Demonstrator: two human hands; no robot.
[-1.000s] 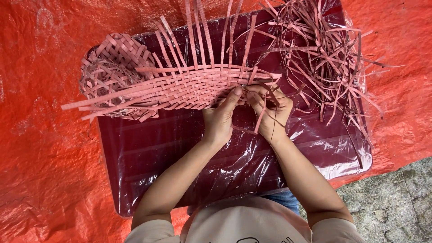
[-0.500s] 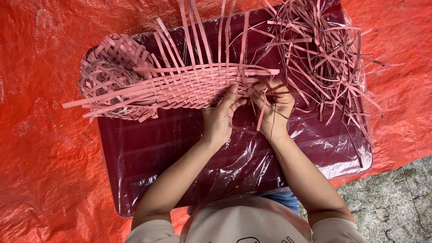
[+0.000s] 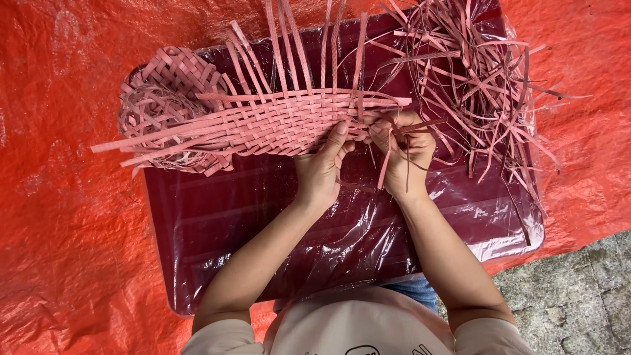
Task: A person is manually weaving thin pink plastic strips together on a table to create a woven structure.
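Strips lay tangled just right of the woven mat, a small basket touching its left end. Left hand pressed flat against the mat's edge; right hand pinched one strip.

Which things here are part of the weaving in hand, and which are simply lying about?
In use:
- flat pink woven strip mat
- left hand, pressing the mat's edge
- right hand, pinching a loose pink strip

Lying about:
- small pink woven basket
- tangled pile of loose pink strips
- dark red plastic-wrapped table
- orange tarpaulin
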